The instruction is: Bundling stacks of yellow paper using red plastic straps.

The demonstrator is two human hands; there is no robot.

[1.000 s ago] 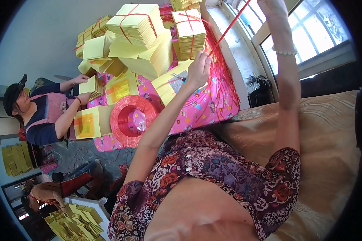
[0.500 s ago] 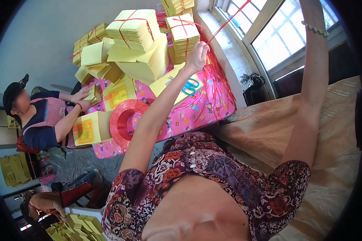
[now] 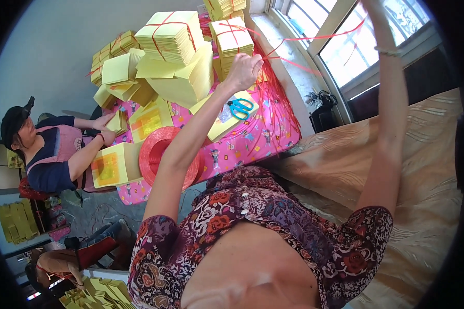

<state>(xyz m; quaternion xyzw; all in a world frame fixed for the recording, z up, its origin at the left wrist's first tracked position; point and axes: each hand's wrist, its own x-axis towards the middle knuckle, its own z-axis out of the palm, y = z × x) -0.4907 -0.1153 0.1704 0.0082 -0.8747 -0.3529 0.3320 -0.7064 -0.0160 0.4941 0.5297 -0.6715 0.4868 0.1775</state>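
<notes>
Red plastic twine runs from my left hand, whose closed fingers grip it above the table. Its loose strands bend toward the window side, and one length reaches up close to my right hand. That hand is raised at the upper edge, blurred and partly cut off, so its fingers cannot be made out. Beneath my left hand lie more red strands, spilling over the table edge. Teal-handled scissors rest on a yellow paper stack. A coil of red twine sits beside my left forearm.
Tied yellow paper bundles pile up at the back of the pink patterned table. At left, a co-worker handles a small yellow stack. A window and tan fabric border the right. Another person is at lower left.
The taut red twine has slackened into bent strands. My right hand has come down into view at the upper edge, and my left hand has shifted slightly left.
</notes>
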